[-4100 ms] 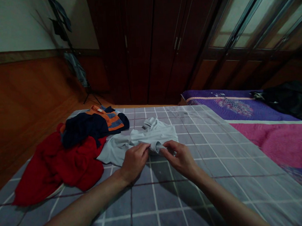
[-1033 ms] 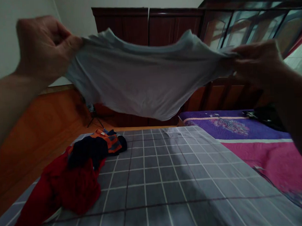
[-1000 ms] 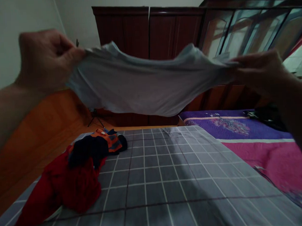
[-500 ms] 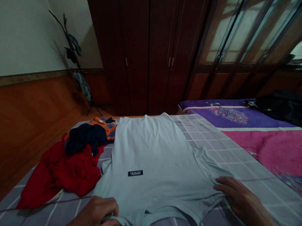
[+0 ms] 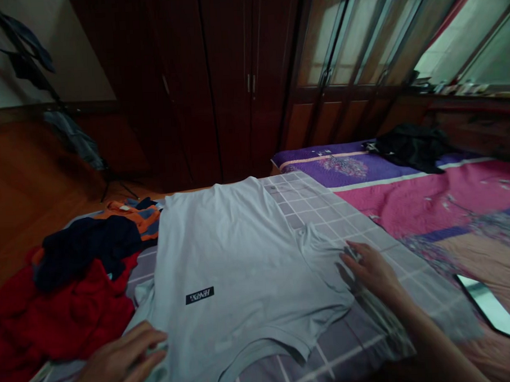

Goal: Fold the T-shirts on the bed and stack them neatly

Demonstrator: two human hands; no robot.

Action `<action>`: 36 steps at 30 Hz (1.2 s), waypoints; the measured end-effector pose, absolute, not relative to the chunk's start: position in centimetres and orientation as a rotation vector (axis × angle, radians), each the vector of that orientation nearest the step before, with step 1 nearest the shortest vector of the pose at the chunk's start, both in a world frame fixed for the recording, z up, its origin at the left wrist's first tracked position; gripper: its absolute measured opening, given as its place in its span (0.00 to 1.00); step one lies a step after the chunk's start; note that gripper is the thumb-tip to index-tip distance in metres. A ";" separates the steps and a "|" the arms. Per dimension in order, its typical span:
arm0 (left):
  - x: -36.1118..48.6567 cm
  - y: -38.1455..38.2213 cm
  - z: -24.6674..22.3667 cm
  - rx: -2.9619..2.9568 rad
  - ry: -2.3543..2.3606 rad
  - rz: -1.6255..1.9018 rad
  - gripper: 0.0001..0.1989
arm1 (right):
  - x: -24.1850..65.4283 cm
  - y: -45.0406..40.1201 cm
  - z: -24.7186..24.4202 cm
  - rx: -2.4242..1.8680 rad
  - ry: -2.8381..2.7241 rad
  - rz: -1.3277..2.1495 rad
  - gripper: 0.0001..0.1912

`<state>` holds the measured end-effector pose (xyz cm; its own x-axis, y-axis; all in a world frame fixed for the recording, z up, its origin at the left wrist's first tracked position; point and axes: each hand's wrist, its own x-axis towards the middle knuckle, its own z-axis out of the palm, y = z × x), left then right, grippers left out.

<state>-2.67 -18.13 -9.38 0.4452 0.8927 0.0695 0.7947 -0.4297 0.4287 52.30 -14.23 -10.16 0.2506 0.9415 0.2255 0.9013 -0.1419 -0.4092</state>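
Note:
A pale grey-blue T-shirt lies spread on the checked bed cover, its neckline towards me. Its dark chest label appears upside down. At the near left, my left hand is on the shoulder or sleeve, with a bit of fabric showing between thumb and fingers. My right hand is beside the right sleeve with its fingers apart. No cloth shows gripped in it; whether a fingertip touches the sleeve edge is unclear.
Red clothing, a navy garment and an orange one are heaped left. On the right, a second bed with a purple and pink cover bears a black garment and a phone. A dark wardrobe stands behind.
The view has turned right, bringing the phone into sight. My right hand has let go of the right sleeve edge and opened. My left hand stays at the left shoulder, its grip looser.

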 end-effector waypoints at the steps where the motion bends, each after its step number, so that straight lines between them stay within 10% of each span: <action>1: -3.1 -17.1 -9.2 2.339 1.541 0.478 0.13 | 52.1 -13.5 -10.0 -2.140 -1.654 0.063 0.23; 16: -2.1 -15.1 -11.7 2.442 1.534 0.784 0.13 | 54.7 -15.7 -9.9 -2.258 -1.160 0.354 0.22; 36: 15.7 -17.7 -6.7 2.931 0.582 0.317 0.29 | 54.1 -14.6 -7.9 -2.235 -1.075 0.595 0.21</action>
<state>15.73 -17.73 -6.67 0.9032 0.3902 0.1787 0.3616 -0.9161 0.1731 54.07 -14.63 -7.94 0.5752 0.8060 -0.1395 0.5462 -0.5054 -0.6680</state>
